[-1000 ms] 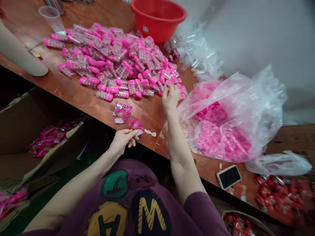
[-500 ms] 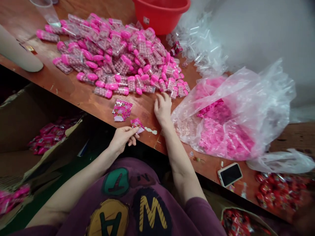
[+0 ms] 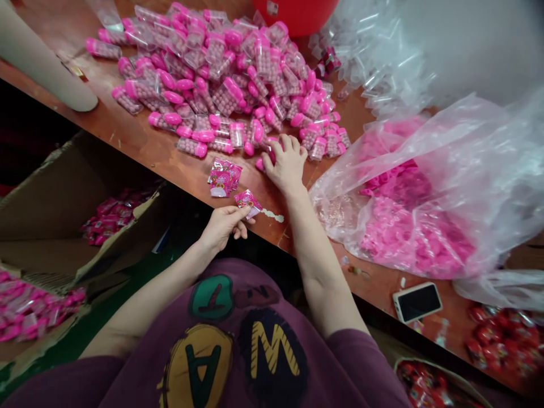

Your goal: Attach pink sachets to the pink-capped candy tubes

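My left hand [image 3: 227,226] pinches a small pink printed packet [image 3: 247,199] between thumb and fingers at the table's front edge. Just behind it lies a short stack of matching pink packets [image 3: 225,177]. At the near side of the heap, my right hand [image 3: 289,164] has its fingers curled over a small clear candy bottle with a pink cap [image 3: 260,164]; the hand hides most of that bottle. The heap of pink-capped bottles [image 3: 229,93], filled with pale pink balls, spreads behind both hands.
A clear plastic bag of pink caps [image 3: 419,243] lies right, with a phone [image 3: 419,303] before it. Empty clear bottles [image 3: 382,62] and a red basin [image 3: 297,17] stand behind. Cardboard boxes [image 3: 38,238] with pink goods sit lower left; red-wrapped items [image 3: 505,340] lie lower right.
My right hand has reached forward to the heap's edge and its fingers have closed over a bottle. The left hand keeps its pinch on the packet. The whole view has shifted slightly.
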Demonstrator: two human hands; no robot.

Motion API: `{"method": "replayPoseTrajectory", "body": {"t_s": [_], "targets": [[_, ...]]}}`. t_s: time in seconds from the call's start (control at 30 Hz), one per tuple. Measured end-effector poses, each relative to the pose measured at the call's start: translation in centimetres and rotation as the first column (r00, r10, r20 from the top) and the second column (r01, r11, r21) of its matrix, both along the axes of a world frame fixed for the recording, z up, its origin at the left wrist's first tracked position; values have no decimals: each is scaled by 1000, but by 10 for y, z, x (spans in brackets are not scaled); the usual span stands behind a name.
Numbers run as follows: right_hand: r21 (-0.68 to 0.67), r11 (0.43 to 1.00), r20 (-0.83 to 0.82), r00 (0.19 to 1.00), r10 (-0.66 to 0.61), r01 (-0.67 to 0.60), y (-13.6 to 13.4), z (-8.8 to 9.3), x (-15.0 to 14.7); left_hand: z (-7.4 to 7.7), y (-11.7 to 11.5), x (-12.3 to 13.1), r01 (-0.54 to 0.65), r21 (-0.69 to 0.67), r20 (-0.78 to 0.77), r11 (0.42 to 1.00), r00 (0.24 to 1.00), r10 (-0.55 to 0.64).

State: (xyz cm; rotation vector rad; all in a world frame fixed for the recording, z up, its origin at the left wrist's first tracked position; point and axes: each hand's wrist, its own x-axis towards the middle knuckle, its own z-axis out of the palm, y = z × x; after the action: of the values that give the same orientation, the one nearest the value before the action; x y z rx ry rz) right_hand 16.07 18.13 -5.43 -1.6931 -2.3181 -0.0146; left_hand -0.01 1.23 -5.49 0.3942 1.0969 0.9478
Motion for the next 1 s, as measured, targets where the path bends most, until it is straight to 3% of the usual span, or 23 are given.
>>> {"method": "replayPoseTrajectory", "body": {"t_s": [0.23,0.37,0.43,0.53,0.63,0.73,0.83,0.93,1.0], "targets": [[-80,992,-59,994,93,-97,-42,1,38,3,-1,-4,-26,-5,42,1000,999,27],[40,997,-230,972,-49,59,-81,8,44,10,-5,-10,-84,15,62,996,995,83],[27,991,-462,881,-103,130,-107,13,36,14,-6,-10,-89,32,64,996,994,87],[-267,964,-756,622,-205,-7,-142,18,14,18,-8,-6,-59,60,49,996,997,56],[-484,858,-828,408,-384,-174,-163,18,-7,19,-11,-3,-29,94,-6,995,1000,29],[-527,827,-837,289,-465,-195,-170,13,-17,17,-15,-4,-15,115,-37,993,999,19],[-537,823,-829,300,-472,-186,-174,9,-17,13,-18,-10,-26,112,-17,993,999,29],[-532,825,-799,437,-413,-192,-172,8,-12,12,-18,-16,-55,105,-44,993,997,59],[-477,872,-756,557,-344,-109,-162,7,-7,12,-16,-19,-96,100,-63,990,993,103]]}}
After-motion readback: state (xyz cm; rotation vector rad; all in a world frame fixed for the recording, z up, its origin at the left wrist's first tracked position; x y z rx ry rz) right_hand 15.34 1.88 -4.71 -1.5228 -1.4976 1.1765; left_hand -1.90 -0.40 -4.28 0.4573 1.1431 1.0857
